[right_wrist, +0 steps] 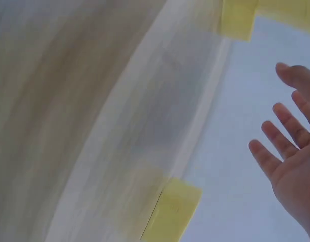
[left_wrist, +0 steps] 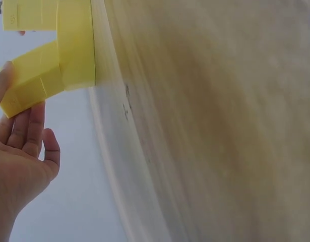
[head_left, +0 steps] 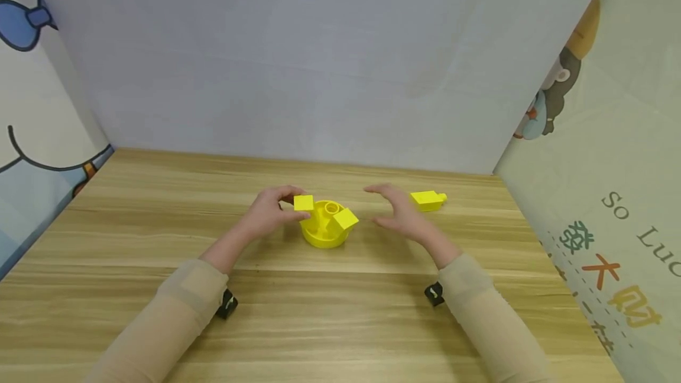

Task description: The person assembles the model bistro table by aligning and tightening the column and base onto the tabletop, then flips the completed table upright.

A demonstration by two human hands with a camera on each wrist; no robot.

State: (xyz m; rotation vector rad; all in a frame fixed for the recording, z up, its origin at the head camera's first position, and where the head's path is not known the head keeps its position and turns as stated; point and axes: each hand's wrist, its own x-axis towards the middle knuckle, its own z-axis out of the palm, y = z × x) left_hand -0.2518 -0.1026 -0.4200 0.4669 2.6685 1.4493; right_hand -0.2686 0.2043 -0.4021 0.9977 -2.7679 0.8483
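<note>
A round yellow base (head_left: 326, 242) with raised walls and a ring-shaped socket rests on the wooden table. Two square-ended yellow posts stand up from it, a left post (head_left: 304, 203) and a right post (head_left: 346, 218). My left hand (head_left: 268, 211) pinches the left post between thumb and fingers; in the left wrist view that post (left_wrist: 31, 75) leans outward from the base. To the right of the base my right hand (head_left: 401, 211) hovers with fingers spread, holding nothing. Just beyond it lies a loose yellow block (head_left: 427, 200) with a round peg at one end.
The wooden table (head_left: 340, 312) meets a pale grey backdrop (head_left: 308, 75) behind the pieces. Printed cloths flank it, a cartoon one (head_left: 48, 93) at left and a lettered one (head_left: 601, 194) at right.
</note>
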